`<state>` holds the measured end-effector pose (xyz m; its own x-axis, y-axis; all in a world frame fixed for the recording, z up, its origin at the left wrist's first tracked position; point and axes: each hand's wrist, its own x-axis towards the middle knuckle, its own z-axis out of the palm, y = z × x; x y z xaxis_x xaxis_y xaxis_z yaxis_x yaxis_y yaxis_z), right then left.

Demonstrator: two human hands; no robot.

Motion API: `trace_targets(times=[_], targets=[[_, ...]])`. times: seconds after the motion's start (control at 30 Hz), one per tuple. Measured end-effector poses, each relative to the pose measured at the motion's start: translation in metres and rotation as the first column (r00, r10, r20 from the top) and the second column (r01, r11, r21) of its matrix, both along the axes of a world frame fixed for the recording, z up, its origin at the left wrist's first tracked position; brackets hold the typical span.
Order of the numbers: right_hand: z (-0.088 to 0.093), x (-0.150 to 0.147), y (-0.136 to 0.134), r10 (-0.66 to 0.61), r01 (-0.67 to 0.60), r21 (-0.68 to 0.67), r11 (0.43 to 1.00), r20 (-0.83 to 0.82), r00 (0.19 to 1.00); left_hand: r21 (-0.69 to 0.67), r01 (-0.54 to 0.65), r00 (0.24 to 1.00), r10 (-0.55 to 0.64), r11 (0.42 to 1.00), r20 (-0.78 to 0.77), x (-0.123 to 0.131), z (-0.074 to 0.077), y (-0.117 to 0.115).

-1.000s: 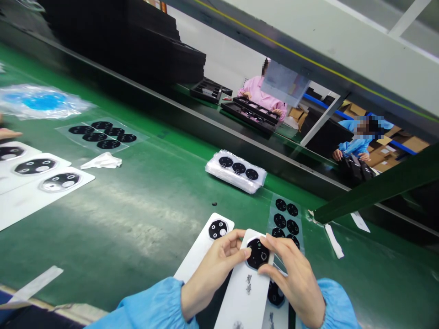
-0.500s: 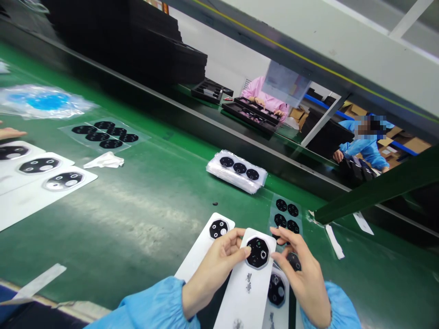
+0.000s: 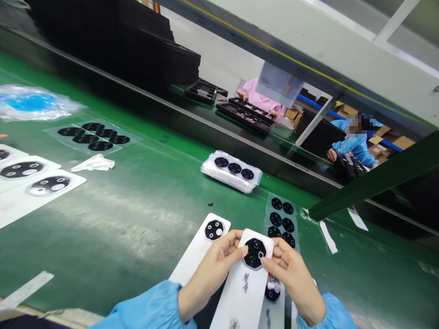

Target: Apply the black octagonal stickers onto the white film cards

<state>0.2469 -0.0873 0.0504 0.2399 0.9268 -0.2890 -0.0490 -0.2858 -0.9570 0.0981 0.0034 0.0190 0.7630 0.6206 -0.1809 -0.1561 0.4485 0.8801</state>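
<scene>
From over here I've got the white card (image 3: 236, 297) right between the hands, its long axis running away and leaning right at the far end; left hand (image 3: 211, 272) pinches the left edge, right hand (image 3: 293, 276) the right, fingers curled in, neither hand nearer, both thumbs at the rim of the black disc (image 3: 254, 252); just beyond the right hand, a disc sheet (image 3: 281, 214); farther off, a shiny stack (image 3: 228, 179)

Green bench (image 3: 144, 210) with white panels (image 3: 194, 253), black-disc sheets (image 3: 88, 138), plastic bundle (image 3: 229, 177), crumpled scrap (image 3: 93, 163)
</scene>
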Motion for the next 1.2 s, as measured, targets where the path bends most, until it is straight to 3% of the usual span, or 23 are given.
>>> trace_targets(times=[0.17,0.4,0.7,1.07,1.2], targets=[[-0.008,-0.004,-0.004,-0.136,0.135,0.048,0.990,0.011,0.991,0.045,0.068,0.997,-0.070,0.997,0.030,0.006,-0.007,-0.007],[-0.010,-0.008,-0.005,-0.189,0.187,0.046,0.981,0.034,0.981,0.044,0.059,0.997,-0.056,0.997,-0.050,0.011,-0.008,-0.018],[-0.010,-0.003,0.001,-0.223,0.226,-0.029,0.974,0.091,0.971,-0.080,0.173,0.984,-0.175,0.982,-0.020,0.006,-0.002,-0.014],[-0.007,-0.007,-0.005,-0.087,0.092,0.061,0.994,-0.077,0.993,-0.055,0.124,0.992,-0.122,0.991,0.039,0.006,0.004,-0.011],[-0.006,-0.003,-0.002,-0.084,0.086,0.025,0.996,-0.062,0.995,-0.012,0.027,1.000,-0.027,1.000,0.005,0.009,0.006,-0.011]])
